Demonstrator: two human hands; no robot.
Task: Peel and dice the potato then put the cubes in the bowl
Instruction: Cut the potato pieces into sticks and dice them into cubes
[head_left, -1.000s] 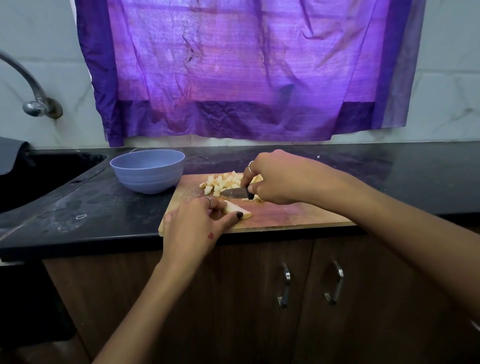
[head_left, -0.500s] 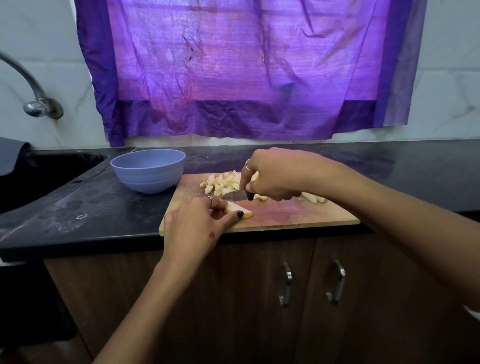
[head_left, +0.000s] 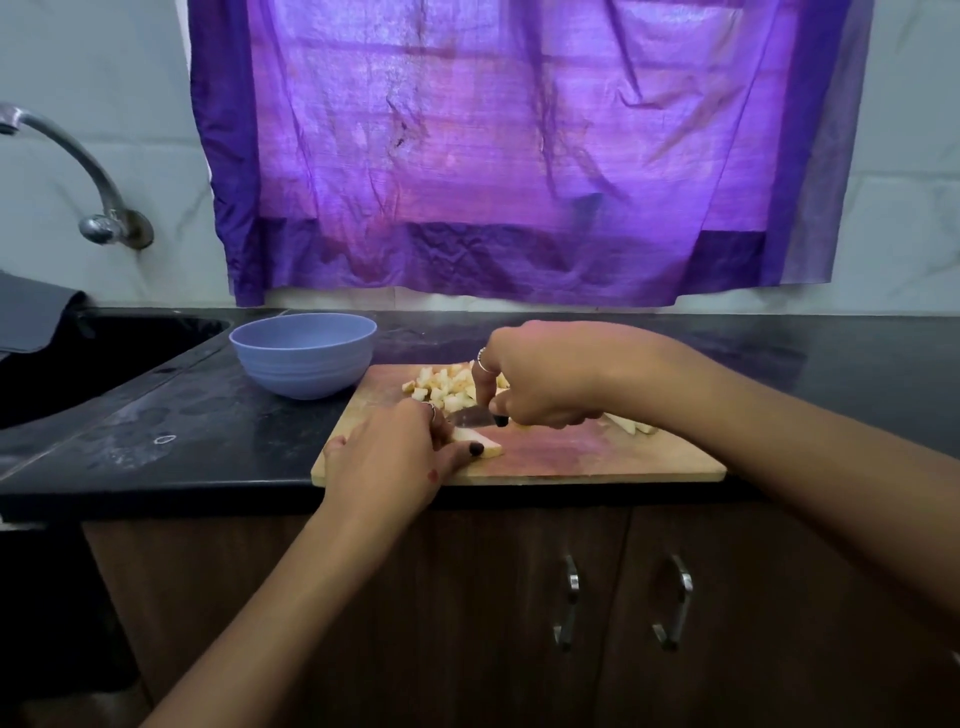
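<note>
A wooden cutting board (head_left: 571, 457) lies at the counter's front edge. My left hand (head_left: 395, 447) pinches a pale potato slice (head_left: 485, 444) against the board with thumb and fingers. My right hand (head_left: 545, 379) grips a knife (head_left: 470, 415), whose blade points left just behind the slice. A heap of potato cubes (head_left: 447, 387) sits at the board's back. A few more potato pieces (head_left: 636, 425) show behind my right forearm. The blue bowl (head_left: 304, 353) stands left of the board; its inside is hidden from here.
A black sink (head_left: 93, 353) with a metal tap (head_left: 98, 208) lies at the left. The dark counter (head_left: 831, 374) runs on to the right. A purple curtain (head_left: 519, 156) hangs behind. Below are cabinet doors with two handles (head_left: 571, 608).
My right hand with the knife has shifted slightly; the left hand keeps holding the slice in the same place. The view has tilted a little.
</note>
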